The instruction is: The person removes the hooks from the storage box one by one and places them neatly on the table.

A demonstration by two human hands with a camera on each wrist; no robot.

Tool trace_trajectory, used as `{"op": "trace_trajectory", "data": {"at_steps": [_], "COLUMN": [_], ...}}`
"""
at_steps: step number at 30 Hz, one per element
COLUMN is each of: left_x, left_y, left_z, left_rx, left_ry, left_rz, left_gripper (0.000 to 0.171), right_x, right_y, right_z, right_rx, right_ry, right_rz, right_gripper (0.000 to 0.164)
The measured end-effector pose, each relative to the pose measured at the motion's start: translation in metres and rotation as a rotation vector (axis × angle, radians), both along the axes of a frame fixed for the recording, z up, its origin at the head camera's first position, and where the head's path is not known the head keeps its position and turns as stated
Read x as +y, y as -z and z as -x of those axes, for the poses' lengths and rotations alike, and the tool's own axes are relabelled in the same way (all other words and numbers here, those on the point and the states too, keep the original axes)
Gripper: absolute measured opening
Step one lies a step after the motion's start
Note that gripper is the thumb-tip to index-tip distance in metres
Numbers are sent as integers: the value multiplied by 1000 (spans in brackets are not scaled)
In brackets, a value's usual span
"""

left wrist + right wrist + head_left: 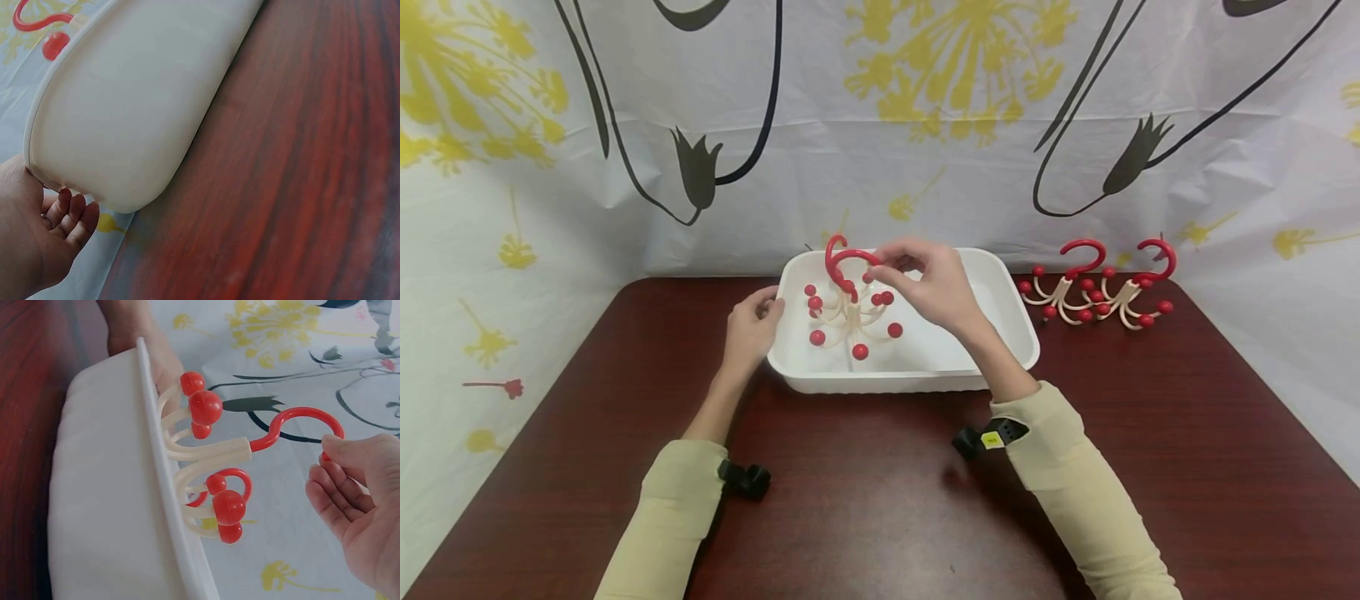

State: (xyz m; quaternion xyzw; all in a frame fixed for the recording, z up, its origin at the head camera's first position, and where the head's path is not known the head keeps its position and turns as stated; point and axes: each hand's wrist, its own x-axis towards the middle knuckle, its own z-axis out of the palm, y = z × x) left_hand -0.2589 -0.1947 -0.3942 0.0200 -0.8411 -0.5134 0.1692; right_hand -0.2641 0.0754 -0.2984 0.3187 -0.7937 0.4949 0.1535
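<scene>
Both forearms [711, 410] reach forward, the left grip [752, 327] with its fingers [82, 228] curled, the right grip [936, 283] pinching between thumb [351, 450] and forefinger [901, 245]

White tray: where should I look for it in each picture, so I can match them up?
Head: the white tray sits mid-picture on the dark red table.
Left wrist: it slants across the upper left and middle.
Right wrist: it fills much of the left side.
Shared landmark: the left hand, at its edge in all three.
</scene>
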Motion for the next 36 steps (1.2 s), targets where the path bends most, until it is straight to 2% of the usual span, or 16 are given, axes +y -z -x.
{"op": "trace_trajectory", "data": {"at_steps": [17, 26, 36], "left_x": [0, 0, 0], "left_y": [2, 2, 2], "left_z": [2, 2, 3], "left_rx": [-16, -28, -34], "left_ry": [-11, -10, -11], "left_rz": [-4, -7, -16], "left_gripper": [39, 39, 39], "right_x": [42, 67, 97], "right_y": [-14, -20, -21], "right_z": [-1, -1, -2], "right_rx": [15, 37, 70], "right_ry": [114, 148, 223], "right_rz": [104, 166, 165], "right_gripper": [18, 17, 20]}}
